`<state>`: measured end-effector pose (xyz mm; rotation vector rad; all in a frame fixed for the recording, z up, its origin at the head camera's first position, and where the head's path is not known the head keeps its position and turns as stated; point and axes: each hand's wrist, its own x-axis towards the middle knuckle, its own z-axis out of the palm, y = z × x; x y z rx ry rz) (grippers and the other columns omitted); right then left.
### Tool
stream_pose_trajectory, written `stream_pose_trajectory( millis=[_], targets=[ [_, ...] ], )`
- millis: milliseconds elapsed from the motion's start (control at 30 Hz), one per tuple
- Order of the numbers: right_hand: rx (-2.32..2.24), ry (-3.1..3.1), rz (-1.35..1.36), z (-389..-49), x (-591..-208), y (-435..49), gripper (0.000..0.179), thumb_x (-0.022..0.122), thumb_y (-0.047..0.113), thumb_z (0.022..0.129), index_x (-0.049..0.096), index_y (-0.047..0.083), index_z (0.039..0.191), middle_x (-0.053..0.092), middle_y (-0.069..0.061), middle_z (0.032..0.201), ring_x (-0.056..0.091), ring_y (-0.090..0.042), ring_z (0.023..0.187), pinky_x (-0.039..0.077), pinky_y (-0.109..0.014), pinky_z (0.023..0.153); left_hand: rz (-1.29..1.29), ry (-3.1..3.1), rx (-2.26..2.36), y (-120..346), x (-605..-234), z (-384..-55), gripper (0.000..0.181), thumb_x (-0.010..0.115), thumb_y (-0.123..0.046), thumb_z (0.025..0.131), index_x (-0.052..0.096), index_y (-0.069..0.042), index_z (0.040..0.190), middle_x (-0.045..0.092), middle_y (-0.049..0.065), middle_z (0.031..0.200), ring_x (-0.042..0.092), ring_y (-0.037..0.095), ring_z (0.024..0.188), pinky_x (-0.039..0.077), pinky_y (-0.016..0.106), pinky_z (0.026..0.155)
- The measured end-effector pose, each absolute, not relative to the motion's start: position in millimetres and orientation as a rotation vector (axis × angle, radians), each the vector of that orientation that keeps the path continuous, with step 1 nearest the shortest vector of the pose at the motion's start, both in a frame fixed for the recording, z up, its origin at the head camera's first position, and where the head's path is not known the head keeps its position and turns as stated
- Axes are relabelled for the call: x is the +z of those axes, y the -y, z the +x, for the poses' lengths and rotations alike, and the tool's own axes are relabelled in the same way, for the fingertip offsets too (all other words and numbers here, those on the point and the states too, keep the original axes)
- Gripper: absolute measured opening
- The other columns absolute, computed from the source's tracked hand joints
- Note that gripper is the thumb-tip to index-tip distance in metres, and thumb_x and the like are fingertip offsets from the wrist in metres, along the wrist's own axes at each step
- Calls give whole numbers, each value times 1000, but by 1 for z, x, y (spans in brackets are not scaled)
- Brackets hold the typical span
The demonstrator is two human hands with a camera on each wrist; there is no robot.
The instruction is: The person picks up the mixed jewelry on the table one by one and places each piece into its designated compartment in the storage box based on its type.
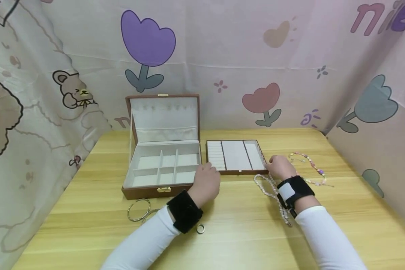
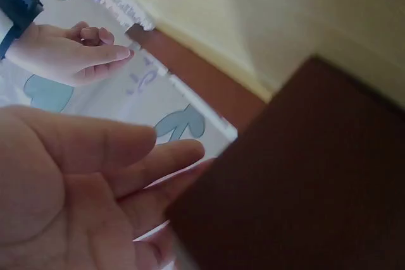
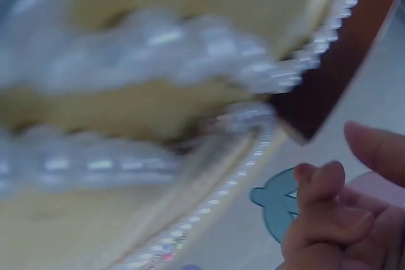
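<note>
My left hand is at the front right corner of a brown jewelry box, whose lid stands raised. In the left wrist view its fingers reach out alongside the box's dark side, with nothing held. At the front right corner of a shallow tray is my right hand. Its fingers bend loosely and the thumb stands apart from them, with nothing between. A white pearl necklace lies on the table beneath the right hand and wrist.
Two bangles, one a gold-toned bangle, lie before the box, the other partly behind my left sleeve. A ring sits beside the left wristband. Right of the right hand lies a colorful beaded necklace. A printed curtain surrounds the wooden table.
</note>
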<state>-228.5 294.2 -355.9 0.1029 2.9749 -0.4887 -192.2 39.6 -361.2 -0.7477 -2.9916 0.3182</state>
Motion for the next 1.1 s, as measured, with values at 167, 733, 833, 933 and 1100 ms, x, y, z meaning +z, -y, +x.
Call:
stream_pose_trajectory(
  millis=[167,733,833,933,1100],
  targets=[
    [-452,-2901,110,-233,-363,-300,34,47,25,93,45,9,63,36,0,56,36,-15,53,34,-29,54,-726,3005,508,-43,-371,-193,22,50,-28,92,63,-13,102,54,-5,87,37,13,87,30,31,82],
    [-466,-2970,-10,-220,-367,-297,39,47,6,82,28,18,49,18,6,50,19,-10,47,21,-22,46,-788,2823,515,-40,-381,-181,16,56,-28,87,66,-19,78,53,-6,79,39,14,87,29,36,85],
    [-453,-2971,-13,-216,-368,-295,40,47,6,82,29,18,49,19,7,49,21,-10,46,22,-22,45,-806,2816,510,-38,-380,-177,17,58,-29,85,64,-20,74,53,-6,78,38,14,85,27,34,80],
    [-440,-2963,-19,-212,-367,-293,39,48,6,82,29,18,50,20,7,49,22,-10,46,22,-22,46,-824,2799,495,-36,-380,-174,16,59,-29,84,64,-19,72,53,-5,77,37,13,82,27,33,77],
    [-411,-2970,-46,-209,-366,-289,37,49,6,81,29,17,51,19,6,52,20,-10,49,20,-23,47,-835,2762,482,-30,-380,-169,18,58,-27,85,61,-18,69,50,-5,72,35,13,77,25,32,73]
  ],
)
